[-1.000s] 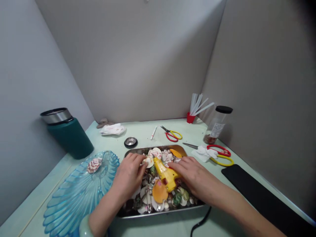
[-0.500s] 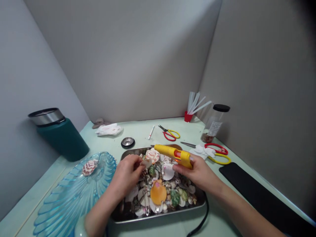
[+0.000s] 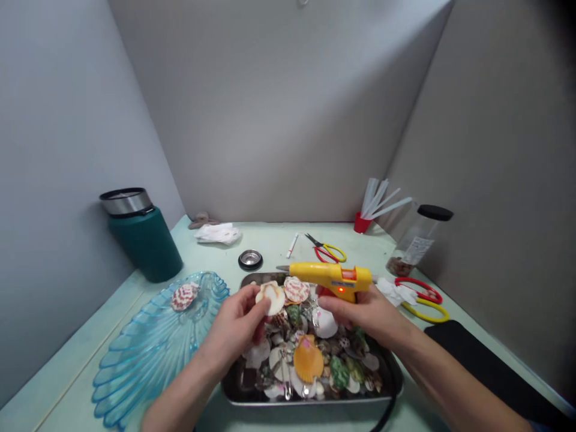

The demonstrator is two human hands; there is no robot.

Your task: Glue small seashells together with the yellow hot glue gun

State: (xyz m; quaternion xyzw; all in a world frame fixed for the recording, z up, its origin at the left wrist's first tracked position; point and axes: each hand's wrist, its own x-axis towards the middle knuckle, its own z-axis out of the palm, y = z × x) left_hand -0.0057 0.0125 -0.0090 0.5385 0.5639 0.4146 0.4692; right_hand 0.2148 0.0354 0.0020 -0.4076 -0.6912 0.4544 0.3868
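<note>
Between the thumb and fingers of my left hand [image 3: 240, 321] is a pale scallop shell [image 3: 271, 298], its whitish inner side facing me. My right hand [image 3: 360, 312] grips a yellow hot glue gun [image 3: 330, 276] with a lit red light; its nozzle points left, just above the shell and apart from it. Beneath both hands lies a metal tray [image 3: 310, 401] full of small shells. In it I see an orange scallop shell [image 3: 308, 360], a red-and-white scallop shell [image 3: 297, 290], a white shell [image 3: 324, 324] and green shells [image 3: 339, 372].
A blue glass shell-shaped dish [image 3: 148, 354] at left carries a striped scallop [image 3: 184, 296]. Behind it stands a teal bottle [image 3: 146, 243]. Scissors [image 3: 327, 249], a jar [image 3: 416, 243], a red cup [image 3: 361, 223] of glue sticks and a black mat [image 3: 486, 366] lie around the tray.
My left hand has turned the scallop shell so its inner face shows. The glue gun has levelled out, its nozzle now over the shell. The whole view has shifted somewhat.
</note>
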